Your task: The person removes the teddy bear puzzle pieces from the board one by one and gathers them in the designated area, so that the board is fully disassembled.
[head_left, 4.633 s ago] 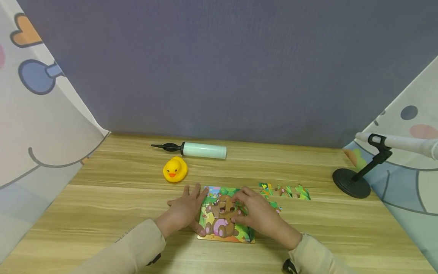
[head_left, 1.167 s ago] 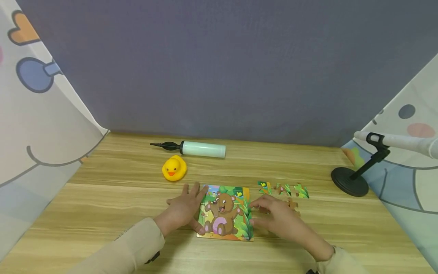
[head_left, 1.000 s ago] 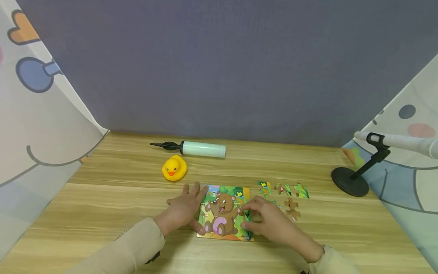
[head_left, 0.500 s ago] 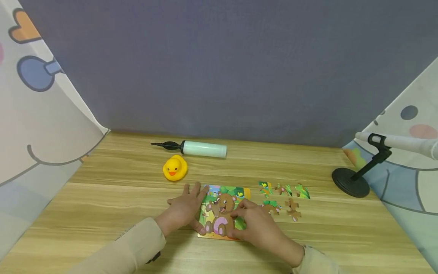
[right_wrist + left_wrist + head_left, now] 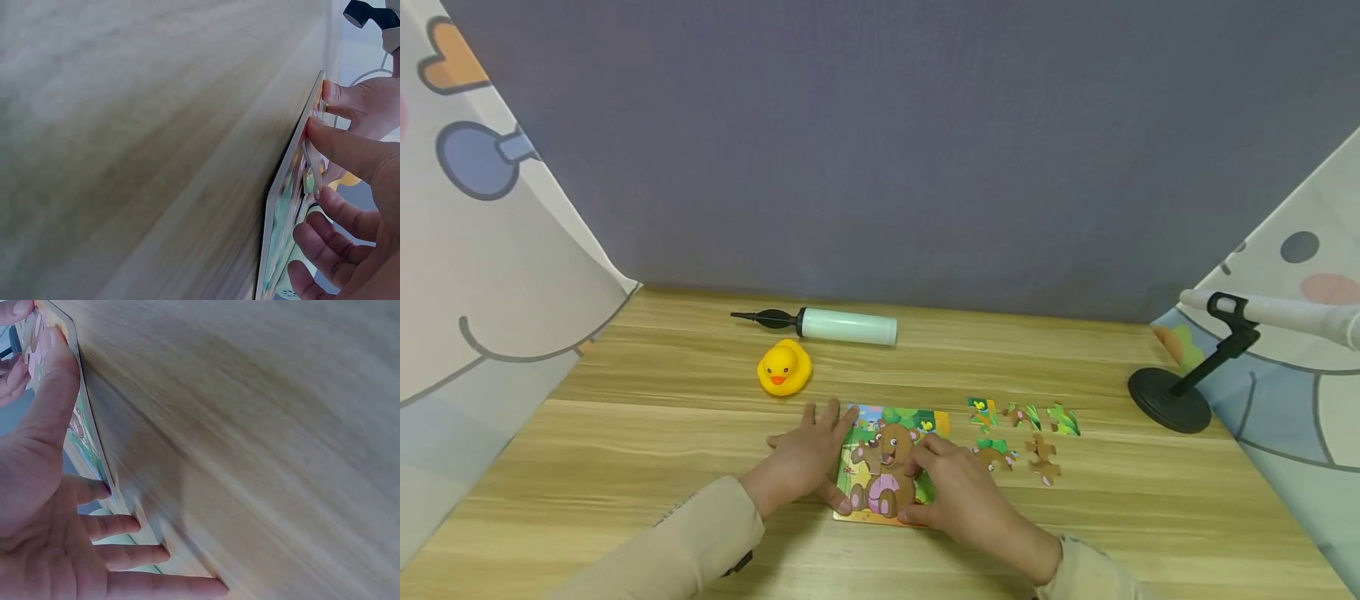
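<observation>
Bear puzzle board (image 5: 880, 467) lies flat on the table (image 5: 625, 450), near edge, centre. Left hand (image 5: 805, 458) at its 9 o'clock, fingers spread flat, thumb on the frame, prob. to stop it sliding. Right hand (image 5: 958, 492) covers the 4 o'clock corner, fingertips curled onto a piece. Loose pieces (image 5: 1022, 429) wait at 3 o'clock, within reach.

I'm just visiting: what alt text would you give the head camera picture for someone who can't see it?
Two hands work on a bear jigsaw puzzle on a wooden table: the left hand rests flat at its left edge, the right hand lies over its right part. Loose puzzle pieces lie to the right; a yellow rubber duck and a hand pump lie behind.
</observation>
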Motion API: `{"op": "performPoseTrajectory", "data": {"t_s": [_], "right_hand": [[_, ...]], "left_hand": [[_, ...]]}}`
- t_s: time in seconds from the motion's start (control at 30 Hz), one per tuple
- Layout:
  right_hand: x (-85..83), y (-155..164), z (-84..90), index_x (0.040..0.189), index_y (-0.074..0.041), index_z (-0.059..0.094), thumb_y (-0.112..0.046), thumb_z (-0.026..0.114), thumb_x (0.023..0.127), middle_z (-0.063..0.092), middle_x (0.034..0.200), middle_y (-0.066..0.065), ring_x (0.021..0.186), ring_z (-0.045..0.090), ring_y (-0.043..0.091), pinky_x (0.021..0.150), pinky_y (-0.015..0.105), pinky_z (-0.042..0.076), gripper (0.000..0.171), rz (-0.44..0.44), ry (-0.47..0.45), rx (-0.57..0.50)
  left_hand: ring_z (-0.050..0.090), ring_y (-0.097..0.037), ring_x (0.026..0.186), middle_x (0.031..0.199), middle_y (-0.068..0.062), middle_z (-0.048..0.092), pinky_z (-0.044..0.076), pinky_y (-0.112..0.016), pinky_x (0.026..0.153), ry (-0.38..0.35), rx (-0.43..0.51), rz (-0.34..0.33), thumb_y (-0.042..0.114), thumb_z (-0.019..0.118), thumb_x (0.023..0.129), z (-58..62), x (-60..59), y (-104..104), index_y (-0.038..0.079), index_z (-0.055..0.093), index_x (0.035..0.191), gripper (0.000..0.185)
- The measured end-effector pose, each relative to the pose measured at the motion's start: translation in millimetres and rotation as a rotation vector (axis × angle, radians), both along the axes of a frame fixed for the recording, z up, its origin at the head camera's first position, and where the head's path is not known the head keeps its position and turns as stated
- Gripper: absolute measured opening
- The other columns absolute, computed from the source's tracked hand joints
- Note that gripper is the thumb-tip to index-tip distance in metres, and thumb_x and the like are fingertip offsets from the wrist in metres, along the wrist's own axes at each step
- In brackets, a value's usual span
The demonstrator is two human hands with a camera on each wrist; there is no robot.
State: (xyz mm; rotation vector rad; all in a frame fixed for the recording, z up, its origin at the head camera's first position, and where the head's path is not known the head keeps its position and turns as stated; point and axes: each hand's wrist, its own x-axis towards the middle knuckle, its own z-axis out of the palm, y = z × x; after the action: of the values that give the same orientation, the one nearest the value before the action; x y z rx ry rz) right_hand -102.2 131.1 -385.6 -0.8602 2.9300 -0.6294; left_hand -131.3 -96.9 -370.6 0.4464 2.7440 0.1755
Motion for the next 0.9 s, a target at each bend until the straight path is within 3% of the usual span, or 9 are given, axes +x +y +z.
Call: {"op": "performPoseTrajectory", "data": {"t_s": [0.13, 0.37, 0.53, 0.9], "right_hand": [[-1.6, 2.9, 1.7, 0.094, -0.016, 0.070, -0.033, 0.094, 0.071, 0.058, 0.096, -0.009, 0.080, 0.056, 0.006, 0.072, 0.032, 0.051, 0.037, -0.004, 0.016, 0.002], [-7.8, 12.6, 3.9, 0.101, -0.015, 0.076, -0.034, 0.092, 0.074, 0.058, 0.098, -0.006, 0.076, 0.049, 0.006, 0.056, 0.022, 0.040, 0.037, -0.031, 0.025, 0.066], [-8.1, 17.8, 2.8, 0.106, -0.018, 0.079, -0.041, 0.092, 0.069, 0.058, 0.100, -0.006, 0.078, 0.050, 0.008, 0.059, 0.022, 0.040, 0.045, -0.021, 0.020, 0.091], [-11.9, 21.3, 3.9, 0.104, -0.019, 0.078, -0.037, 0.091, 0.074, 0.057, 0.101, -0.007, 0.076, 0.048, 0.006, 0.055, 0.021, 0.041, 0.037, 0.038, -0.033, 0.036]], "left_hand": [[0.027, -0.055, 0.145, 0.164, -0.023, 0.023, 0.046, -0.082, 0.077, -0.003, -0.004, 0.000, 0.053, 0.092, 0.055, -0.6, -0.4, 0.6, 0.008, 0.030, 0.160, 0.130], [0.027, -0.055, 0.144, 0.164, -0.023, 0.024, 0.046, -0.082, 0.077, -0.001, -0.001, 0.000, 0.052, 0.092, 0.054, -1.5, -0.4, 0.6, 0.008, 0.030, 0.159, 0.130], [0.027, -0.055, 0.145, 0.164, -0.023, 0.023, 0.046, -0.081, 0.076, 0.003, -0.011, -0.006, 0.053, 0.092, 0.054, -1.3, -0.6, 1.2, 0.008, 0.030, 0.160, 0.130], [0.028, -0.054, 0.145, 0.164, -0.022, 0.023, 0.048, -0.079, 0.076, 0.008, -0.027, -0.015, 0.056, 0.090, 0.055, -3.4, 0.6, 1.7, 0.009, 0.029, 0.160, 0.130]]}}
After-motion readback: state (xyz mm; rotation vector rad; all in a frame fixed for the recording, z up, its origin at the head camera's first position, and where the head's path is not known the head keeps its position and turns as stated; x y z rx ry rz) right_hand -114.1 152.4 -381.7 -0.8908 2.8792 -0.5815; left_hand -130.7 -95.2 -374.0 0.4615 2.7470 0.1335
